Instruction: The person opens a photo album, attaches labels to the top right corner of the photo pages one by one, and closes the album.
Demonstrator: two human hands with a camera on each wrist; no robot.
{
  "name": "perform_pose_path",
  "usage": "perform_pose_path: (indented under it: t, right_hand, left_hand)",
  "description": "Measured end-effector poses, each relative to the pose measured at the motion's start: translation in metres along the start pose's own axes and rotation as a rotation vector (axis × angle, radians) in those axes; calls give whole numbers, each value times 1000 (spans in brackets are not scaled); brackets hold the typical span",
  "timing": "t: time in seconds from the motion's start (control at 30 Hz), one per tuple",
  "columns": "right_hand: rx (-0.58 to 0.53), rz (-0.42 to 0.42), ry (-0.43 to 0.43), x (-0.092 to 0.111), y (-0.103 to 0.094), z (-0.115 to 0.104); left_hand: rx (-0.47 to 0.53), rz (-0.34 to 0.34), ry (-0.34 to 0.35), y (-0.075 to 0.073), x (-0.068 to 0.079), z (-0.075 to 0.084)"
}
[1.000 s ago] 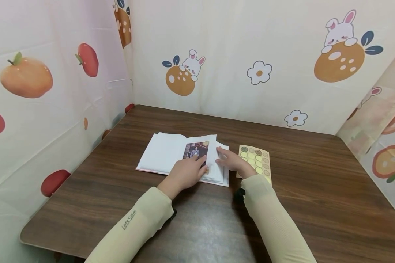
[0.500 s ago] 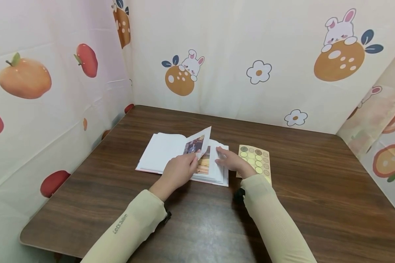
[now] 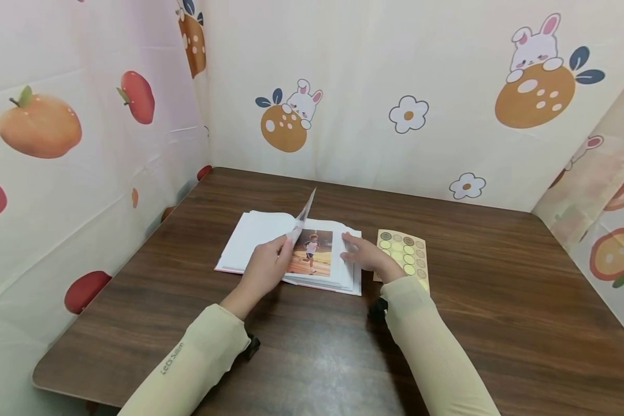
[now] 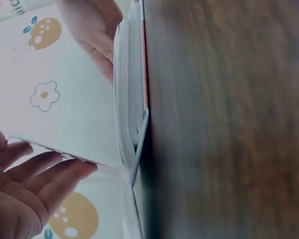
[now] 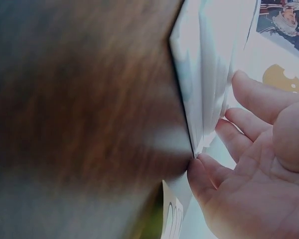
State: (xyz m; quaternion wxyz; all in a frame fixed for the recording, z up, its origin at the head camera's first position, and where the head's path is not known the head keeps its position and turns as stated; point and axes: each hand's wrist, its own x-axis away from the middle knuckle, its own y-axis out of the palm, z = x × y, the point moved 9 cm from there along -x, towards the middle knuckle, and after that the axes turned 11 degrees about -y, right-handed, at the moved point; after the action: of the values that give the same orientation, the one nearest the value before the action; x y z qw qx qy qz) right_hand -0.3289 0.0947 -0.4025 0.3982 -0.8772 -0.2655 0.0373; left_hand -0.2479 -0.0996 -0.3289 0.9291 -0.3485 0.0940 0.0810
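Note:
An open photo album (image 3: 270, 219) lies on the table, blank on its left side. My left hand (image 3: 267, 260) grips the near edge of a raised album page (image 3: 304, 214), which stands nearly upright over the middle. In the left wrist view its fingers (image 4: 65, 174) lie along one face of that page. Under the page shows a photo (image 3: 312, 252) of a runner. My right hand (image 3: 366, 253) rests on the album's right edge. Its thumb and fingertips touch the page stack (image 5: 209, 74) in the right wrist view.
A sheet of round stickers (image 3: 408, 254), yellow and brown, lies just right of the album, partly under the right wrist. The dark wooden table (image 3: 489, 289) is bounded at the back by a curtain (image 3: 364, 58) printed with fruit and rabbits.
My left hand has moved left, lifting the album page from lying flat to nearly upright and uncovering the runner photo. The right hand has stayed in place.

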Motion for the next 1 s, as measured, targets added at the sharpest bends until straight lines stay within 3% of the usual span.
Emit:
perform_pose_path:
  t: [0.17, 0.3, 0.6, 0.8, 1.0]
  right_hand:
    - [-11, 1, 9, 0, 0, 1]
    - [-10, -1, 4, 0, -1, 1]
    - [10, 3, 6, -1, -1, 2]
    - [36, -1, -8, -2, -1, 2]
    - [21, -4, 7, -2, 0, 2]
  left_hand:
    - [129, 70, -41, -11, -1, -11]
    - [230, 85, -148, -16, 0, -21]
    - [816, -6, -472, -7, 4, -52]
    - [1095, 6, -546, -7, 8, -60]
    - [1269, 18, -570, -8, 13, -67]
